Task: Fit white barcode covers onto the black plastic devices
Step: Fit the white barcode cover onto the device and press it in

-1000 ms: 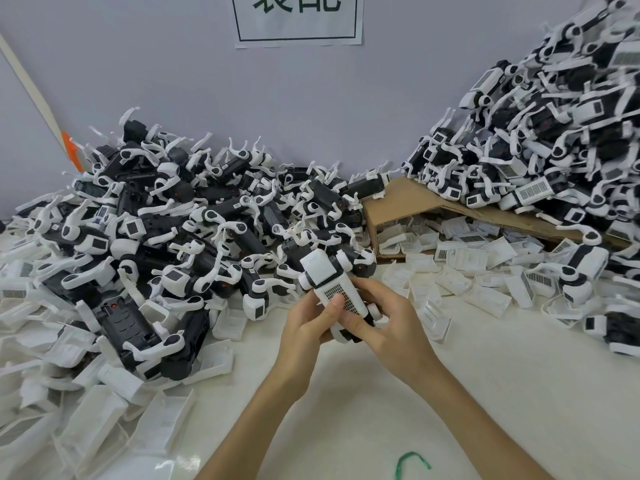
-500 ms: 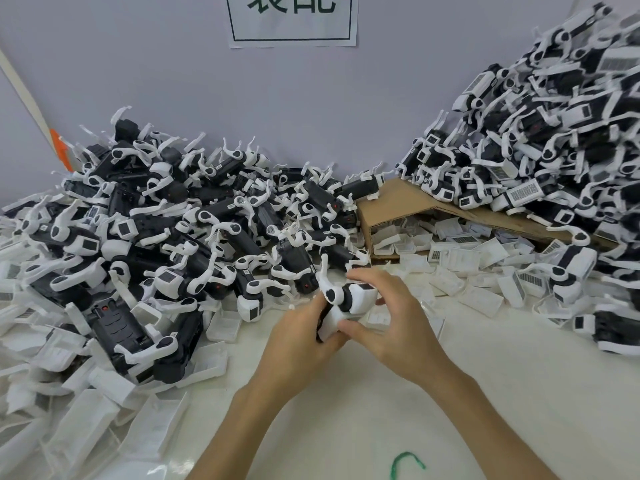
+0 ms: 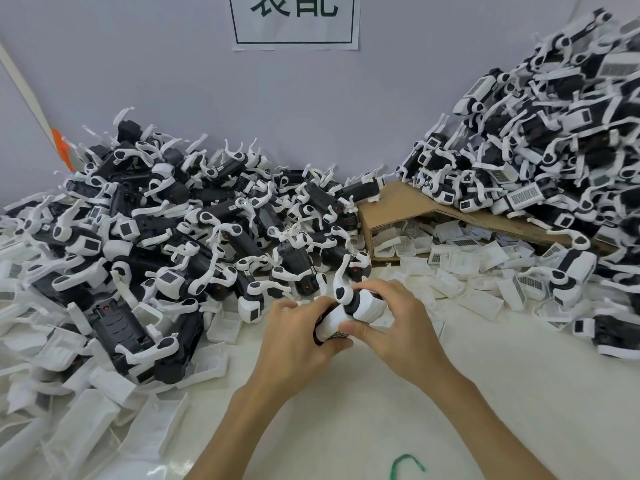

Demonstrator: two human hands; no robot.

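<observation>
Both hands hold one black device with white arms [image 3: 356, 308] just above the table, in the middle of the head view. A white barcode cover [image 3: 337, 323] sits on its lower end, its barcode face turned down and towards me. My left hand [image 3: 298, 336] grips the cover end from the left, thumb under it. My right hand [image 3: 398, 327] curls over the device's white head from the right. A heap of black devices without covers [image 3: 166, 244] lies to the left. Loose white barcode covers [image 3: 460, 261] are scattered to the right.
A tall heap of covered devices [image 3: 554, 143] fills the right side, resting on a cardboard flap [image 3: 408, 206]. White plastic trays [image 3: 86, 427] crowd the front left. A green twist of wire [image 3: 407, 465] lies near the front edge. A wall with a paper sign [image 3: 294, 22] closes the back.
The device has been turned from standing upright with its barcode facing me to lying tilted, lower to the table. Both hands have shifted their hold around it.
</observation>
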